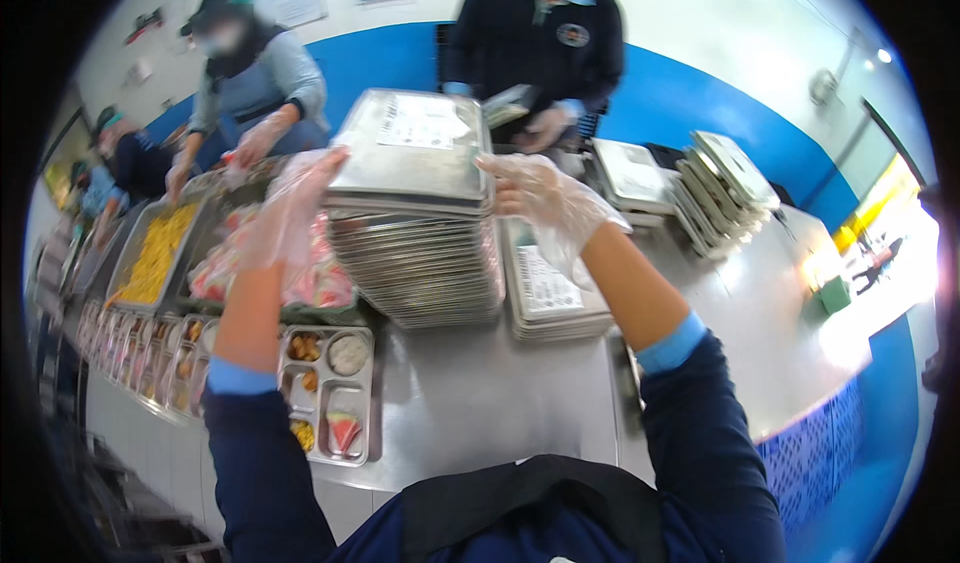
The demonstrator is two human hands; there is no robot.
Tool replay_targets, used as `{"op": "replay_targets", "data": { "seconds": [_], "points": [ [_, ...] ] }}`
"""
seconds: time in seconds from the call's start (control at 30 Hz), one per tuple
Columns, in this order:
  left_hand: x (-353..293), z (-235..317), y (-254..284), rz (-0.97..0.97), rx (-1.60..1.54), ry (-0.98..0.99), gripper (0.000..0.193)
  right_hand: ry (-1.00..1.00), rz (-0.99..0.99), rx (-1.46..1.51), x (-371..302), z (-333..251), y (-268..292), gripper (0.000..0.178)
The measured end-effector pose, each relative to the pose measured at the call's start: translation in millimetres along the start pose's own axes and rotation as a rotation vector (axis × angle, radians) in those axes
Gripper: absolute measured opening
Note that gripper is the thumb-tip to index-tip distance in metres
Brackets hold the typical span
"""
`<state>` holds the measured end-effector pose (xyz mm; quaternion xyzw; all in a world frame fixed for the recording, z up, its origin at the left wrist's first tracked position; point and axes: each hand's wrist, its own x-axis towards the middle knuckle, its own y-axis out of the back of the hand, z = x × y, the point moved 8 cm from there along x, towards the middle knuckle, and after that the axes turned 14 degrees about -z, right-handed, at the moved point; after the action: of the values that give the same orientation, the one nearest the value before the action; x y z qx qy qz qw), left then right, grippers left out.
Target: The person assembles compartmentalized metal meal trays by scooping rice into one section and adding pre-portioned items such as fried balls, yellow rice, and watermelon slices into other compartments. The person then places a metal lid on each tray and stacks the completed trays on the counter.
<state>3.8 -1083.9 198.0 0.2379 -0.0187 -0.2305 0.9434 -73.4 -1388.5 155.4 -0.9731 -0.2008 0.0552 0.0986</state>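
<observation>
Lid stack (pixel 415 268), metal, stands at twelve o'clock, ahead of the wearer; judged heavy as a whole. Top lid (pixel 430 163): probably light, stiff, slippery; best held by opposite rims. Left hand (pixel 297 198), nine o'clock, and right hand (pixel 548 195), three o'clock, are clamped on its edges.

Tray stack (pixel 415 258) blocks ctr — room over tabletop (pixel 490 393), nr side.

1 left hand (pixel 292 203), 1 right hand (pixel 548 198), 1 tall tray stack (pixel 415 263) centre, 1 low tray stack (pixel 550 298) right, 2 far-right tray stacks (pixel 715 203), 2 food bins (pixel 178 263) left, 1 filled tray (pixel 323 388) near, left-row trays (pixel 160 363) uncountable, blurred
</observation>
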Motion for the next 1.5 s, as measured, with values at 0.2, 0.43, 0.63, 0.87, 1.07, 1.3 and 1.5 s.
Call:
{"op": "replay_targets", "data": {
  "seconds": [0.2,0.43,0.63,0.87,1.07,1.3,1.5],
  "points": [
    [-82,99,-118,0.036,0.332,-0.356,0.059,0.444,0.265,0.311,-96,-8,52,0.048],
    [-146,-6,-423,-0.812,-0.374,0.155,0.062,-0.043,0.976,-0.315,-468,106,229,0.045],
    [-118,-72,-617,-0.814,-0.183,0.265,0.068,-0.353,0.941,-0.156,-605,238,288,0.046],
    [-54,-82,-687,-0.417,0.233,-0.135,0.068,-0.432,0.888,-0.521,-520,238,309,0.054],
    [-83,-86,-685,-0.367,0.244,0.196,0.070,-0.391,0.749,-0.814,-517,227,296,0.058],
    [-120,-57,-698,-0.553,-0.007,0.310,0.083,-0.364,1.040,-0.747,-578,269,268,0.051],
    [-53,69,-633,-0.484,0.727,-0.358,0.063,-0.257,0.956,-0.742,-535,272,383,0.043]
  ]
}}
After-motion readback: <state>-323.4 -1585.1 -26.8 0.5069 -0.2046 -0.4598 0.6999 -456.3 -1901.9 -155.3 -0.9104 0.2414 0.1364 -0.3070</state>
